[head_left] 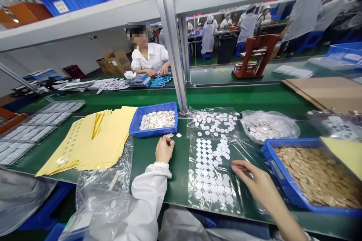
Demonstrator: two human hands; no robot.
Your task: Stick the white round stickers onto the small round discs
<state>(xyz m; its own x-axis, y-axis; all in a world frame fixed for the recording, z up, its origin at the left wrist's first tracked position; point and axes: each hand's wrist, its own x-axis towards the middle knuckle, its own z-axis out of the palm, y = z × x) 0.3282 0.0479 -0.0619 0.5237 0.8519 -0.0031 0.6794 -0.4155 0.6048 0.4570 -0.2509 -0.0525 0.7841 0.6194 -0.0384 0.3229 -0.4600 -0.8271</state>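
Observation:
My left hand (pixel 164 150) is closed in a pinch on a small round disc (pixel 172 142), just in front of a blue tray (pixel 154 133) of pale discs. Two loose discs lie on the green table by its fingertips. My right hand (pixel 254 179) hovers at the right edge of a clear plastic sheet (pixel 239 196). Its fingers are apart and nothing shows between them. White round discs (pixel 206 187) lie on the sheet in neat rows at the left and front, with a looser heap (pixel 222 150) behind. Scattered discs (pixel 215 120) cover another plastic piece beyond.
A larger blue tray (pixel 283 192) of tan discs stands at the right, near a plastic bag of discs (pixel 268 126). Yellow sheets (pixel 104 139) and crumpled clear plastic (pixel 104 188) lie at left. A metal post (pixel 172 45) rises ahead; a co-worker (pixel 148 58) sits beyond.

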